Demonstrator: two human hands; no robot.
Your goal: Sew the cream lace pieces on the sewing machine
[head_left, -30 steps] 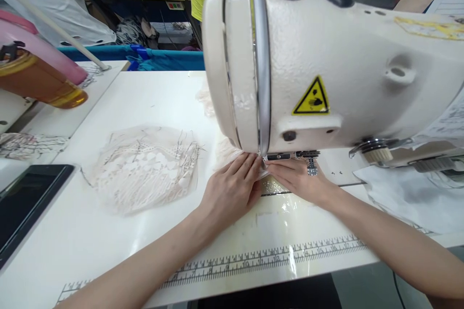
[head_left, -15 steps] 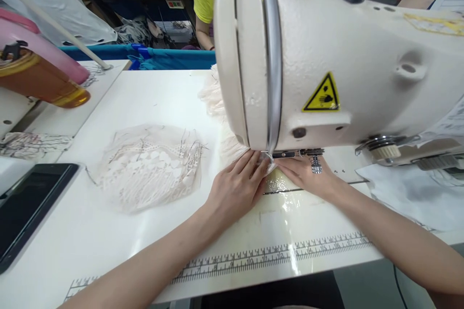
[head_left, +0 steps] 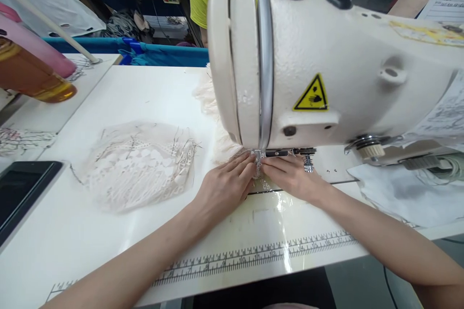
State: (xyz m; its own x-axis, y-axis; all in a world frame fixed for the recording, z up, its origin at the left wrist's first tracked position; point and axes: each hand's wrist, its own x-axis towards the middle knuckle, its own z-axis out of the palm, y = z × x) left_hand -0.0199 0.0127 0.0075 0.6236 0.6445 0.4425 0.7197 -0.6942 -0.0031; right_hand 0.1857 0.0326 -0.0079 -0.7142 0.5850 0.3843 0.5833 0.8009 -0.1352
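Under the head of a white sewing machine (head_left: 308,58), a strip of sheer lace fabric (head_left: 258,168) lies at the presser foot (head_left: 258,153). My left hand (head_left: 225,181) grips it just left of the foot, fingers close together and bent at the tips, thumb hidden. On the other side, my right hand (head_left: 292,176) pinches the edge of the same fabric, its fingers partly behind the machine's metal guide (head_left: 279,153). More of this pale, ruffled fabric (head_left: 223,140) bunches behind my left hand, running up beside the machine head.
Another sheer lace piece (head_left: 141,169) with loose threads lies left on the white table (head_left: 174,91). A phone (head_left: 27,193), an amber cup (head_left: 32,72) and a pink bottle (head_left: 43,43) sit farther left. White cloth (head_left: 402,193) lies at right. A person in yellow (head_left: 199,0) is behind.
Both hands have shifted slightly, and my right fingers have come nearer the foot, with lace now showing between the hands. The whole view has moved a little to the right.
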